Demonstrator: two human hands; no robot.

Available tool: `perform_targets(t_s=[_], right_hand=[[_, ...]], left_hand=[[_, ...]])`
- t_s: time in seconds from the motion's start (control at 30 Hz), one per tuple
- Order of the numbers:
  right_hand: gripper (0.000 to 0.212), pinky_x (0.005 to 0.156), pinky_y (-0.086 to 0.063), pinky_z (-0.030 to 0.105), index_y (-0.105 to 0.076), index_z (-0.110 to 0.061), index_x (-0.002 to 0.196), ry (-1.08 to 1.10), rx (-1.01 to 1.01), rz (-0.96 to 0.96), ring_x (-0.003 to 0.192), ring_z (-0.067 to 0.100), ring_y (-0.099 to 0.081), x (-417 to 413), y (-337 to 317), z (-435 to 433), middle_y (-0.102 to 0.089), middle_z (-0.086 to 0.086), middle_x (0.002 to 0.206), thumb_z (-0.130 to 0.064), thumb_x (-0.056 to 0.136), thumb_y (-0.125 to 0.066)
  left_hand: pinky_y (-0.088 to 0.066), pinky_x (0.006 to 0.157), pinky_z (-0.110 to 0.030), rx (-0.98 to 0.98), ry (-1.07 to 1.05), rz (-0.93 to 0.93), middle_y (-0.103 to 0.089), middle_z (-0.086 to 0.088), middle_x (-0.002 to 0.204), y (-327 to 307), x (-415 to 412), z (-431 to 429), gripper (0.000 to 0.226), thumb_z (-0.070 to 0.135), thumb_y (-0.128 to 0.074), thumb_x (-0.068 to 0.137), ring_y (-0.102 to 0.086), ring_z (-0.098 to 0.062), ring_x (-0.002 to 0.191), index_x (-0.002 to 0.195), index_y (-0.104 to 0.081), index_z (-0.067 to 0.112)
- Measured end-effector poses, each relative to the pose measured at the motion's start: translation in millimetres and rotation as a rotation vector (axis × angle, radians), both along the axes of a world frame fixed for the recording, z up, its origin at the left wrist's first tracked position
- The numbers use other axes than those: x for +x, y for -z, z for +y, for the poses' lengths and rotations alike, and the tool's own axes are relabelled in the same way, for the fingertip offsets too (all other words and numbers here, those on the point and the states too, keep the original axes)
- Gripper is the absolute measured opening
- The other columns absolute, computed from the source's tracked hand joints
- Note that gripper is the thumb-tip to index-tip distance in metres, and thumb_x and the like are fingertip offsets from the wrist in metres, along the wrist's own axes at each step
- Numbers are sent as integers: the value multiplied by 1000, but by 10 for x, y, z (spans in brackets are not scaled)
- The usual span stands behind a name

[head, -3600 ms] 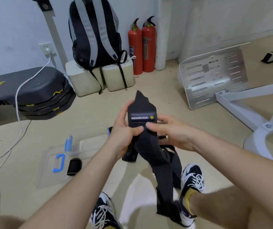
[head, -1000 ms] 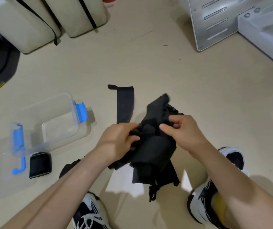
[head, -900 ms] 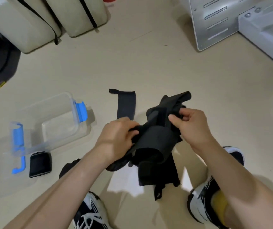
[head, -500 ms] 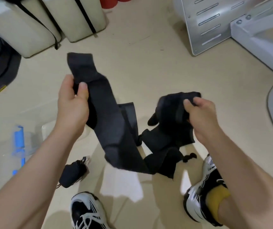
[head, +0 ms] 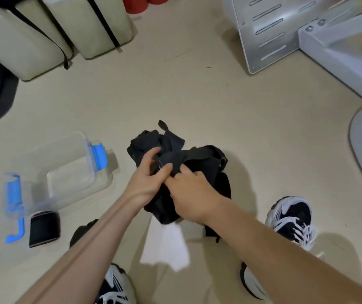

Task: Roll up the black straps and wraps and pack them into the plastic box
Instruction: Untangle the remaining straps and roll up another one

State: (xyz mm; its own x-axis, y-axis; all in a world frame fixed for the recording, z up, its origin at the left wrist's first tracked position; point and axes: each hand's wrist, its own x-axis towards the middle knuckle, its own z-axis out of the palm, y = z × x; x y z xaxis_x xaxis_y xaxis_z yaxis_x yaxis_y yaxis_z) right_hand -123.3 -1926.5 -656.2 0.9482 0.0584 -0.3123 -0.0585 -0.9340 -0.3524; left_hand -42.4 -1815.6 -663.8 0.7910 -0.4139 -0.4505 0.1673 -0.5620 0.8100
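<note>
My left hand and right hand are both closed on the tangle of black straps, fingers curled into the cloth, low in front of my shoes. It is a loose bunch, not a roll. The plastic box stands open on the floor to the left and looks empty. One rolled wrap lies just on the near side of it, outside. Another dark piece shows under my left forearm. I judge the task barely begun: one roll made, nothing packed, this bundle yet to be untangled, rolled and put in.
</note>
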Motion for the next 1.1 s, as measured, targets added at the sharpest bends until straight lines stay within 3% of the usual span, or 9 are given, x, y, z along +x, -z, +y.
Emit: perform_targets(t_s=[0.1, 0.2, 0.33, 0.43, 0.57, 0.63, 0.7, 0.97, 1.1], right_hand=[[58, 98, -29, 45, -29, -20, 148, -96, -12, 56, 134, 25, -23, -153, 108, 68, -51, 3, 134, -18, 94, -49], [50, 97, -29, 43, -41, -33, 144, -192, 97, 214, 136, 24, -22, -252, 268, 100, -44, 0, 141, -18, 97, -46], [49, 93, -50, 27, -77, -27, 103, 165, 691, 382, 111, 14, -62, -291, 242, -82, -69, -4, 117, 4, 83, -46], [36, 69, -52, 28, -72, -28, 75, 868, 815, 57, 73, 17, -68, -307, 267, -488, -71, -4, 77, 1, 76, -51], [71, 100, -45, 38, -38, -30, 145, 954, 586, 206, 127, 24, -48, -215, 575, -801, -45, 5, 139, -29, 83, -71], [82, 99, -44, 39, -27, -24, 154, 1120, 942, 333, 137, 24, -41, -107, 704, -884, -38, 4, 151, -30, 85, -72], [55, 85, -43, 33, -52, -21, 137, 1265, 1320, 407, 124, 17, -52, 6, 758, -955, -57, -3, 132, -32, 86, -71], [13, 63, -49, 25, -71, -12, 95, 891, 800, 68, 70, 14, -62, 357, 496, -964, -66, 2, 79, -6, 84, -71], [20, 82, -58, 28, -74, -29, 99, 796, 956, -91, 86, 11, -72, 428, 65, -983, -76, -4, 95, -14, 85, -74]], left_hand=[[-47, 90, -32, 283, 61, -158, -66, 12, 105, 169, 64, 44, 22, 36, -54, 90, -61, -13, 103, 110, -64, 34], [-47, 87, -35, 472, 330, -94, -63, 14, 97, 218, 1, -60, 42, 68, -50, 84, -56, -13, 99, 97, -66, 32], [-40, 90, -38, 861, 571, -320, -46, 1, 113, 331, -35, -106, 44, 64, -57, 78, -35, -25, 117, 92, -65, 24], [-34, 87, -26, 702, 487, -300, -44, 0, 109, 373, 16, -8, 37, 52, -68, 76, -33, -24, 117, 97, -68, 20], [-37, 83, -23, 520, 471, -293, -51, 2, 97, 451, -25, 184, 51, 63, -56, 54, -47, -22, 104, 79, -74, 22], [-41, 81, -24, 451, 486, -344, -55, 2, 92, 510, -73, 254, 62, 64, -50, 48, -53, -23, 97, 80, -77, 17], [-39, 84, -22, 447, 524, -365, -51, 6, 94, 544, -87, 328, 68, 63, -49, 49, -51, -25, 97, 92, -77, 18], [-48, 79, -34, 645, 739, -422, -43, 8, 94, 494, -234, 270, 48, 69, -57, 80, -42, -16, 96, 93, -62, 22], [-47, 70, -25, 220, 116, -105, -61, 7, 90, 307, -112, 61, 30, 54, -71, 81, -59, -11, 84, 84, -59, 27]])
